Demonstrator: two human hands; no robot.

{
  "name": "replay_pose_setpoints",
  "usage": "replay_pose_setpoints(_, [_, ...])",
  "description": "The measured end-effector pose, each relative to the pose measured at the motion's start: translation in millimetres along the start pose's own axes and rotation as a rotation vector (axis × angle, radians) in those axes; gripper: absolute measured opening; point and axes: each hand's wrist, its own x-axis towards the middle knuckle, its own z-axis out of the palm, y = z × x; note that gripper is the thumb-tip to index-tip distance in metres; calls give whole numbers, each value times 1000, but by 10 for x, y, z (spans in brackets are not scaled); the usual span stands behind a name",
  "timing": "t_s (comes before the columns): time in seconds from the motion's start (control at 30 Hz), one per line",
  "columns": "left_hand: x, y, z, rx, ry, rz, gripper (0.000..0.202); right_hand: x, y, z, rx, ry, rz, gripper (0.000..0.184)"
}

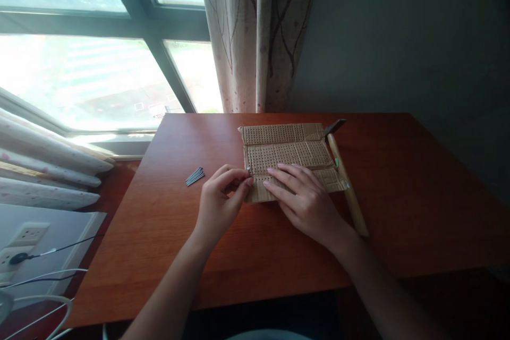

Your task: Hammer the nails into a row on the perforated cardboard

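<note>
A brown cardboard sheet (289,154) lies on the table, folded into panels and dotted with rows of small holes. My left hand (223,194) is closed at its left edge, thumb and index finger pinching the cardboard near a crease; a small shiny bit shows by the fingertips. Flat across the front part of the sheet rests my right hand (305,196), its fingers spread. Close to the right edge is a hammer with a wooden handle (350,191) and a dark metal head (334,127). Left of my left hand lies a small bunch of nails (195,176).
The brown wooden table (231,271) stands against a window (99,74) and a patterned curtain (255,37). At the lower left, a wall socket (27,236) has a black plug and several cables near the table's edge. A dark wall (390,37) rises behind on the right.
</note>
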Motion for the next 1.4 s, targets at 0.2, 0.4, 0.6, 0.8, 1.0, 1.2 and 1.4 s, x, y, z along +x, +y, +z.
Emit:
replay_pose_setpoints(0.2, [25,30,5,5,9,24,4,-5,-27,-23,-12,-55,11,33])
replay_pose_setpoints(0.4, [26,12,-2,-2,3,32,3,-9,-59,-55,-26,-119,40,34])
replay_pose_setpoints(0.6, [21,-24,-8,-6,2,34,4,-18,-65,-96,-16,-184,55,38])
replay_pose_setpoints(0.8, [19,-28,2,-28,2,43,4,-5,-79,-125,1,-211,68,40])
replay_pose_setpoints(1.0, [17,-47,15,-46,11,46,5,-21,-63,-106,-4,-201,64,39])
replay_pose_setpoints(1.2, [4,-58,7,-64,10,25,4,-13,-81,-103,25,-196,66,39])
replay_pose_setpoints(1.4, [5,-41,0,-62,5,16,6,-80,137,-347,172,117,229,33])
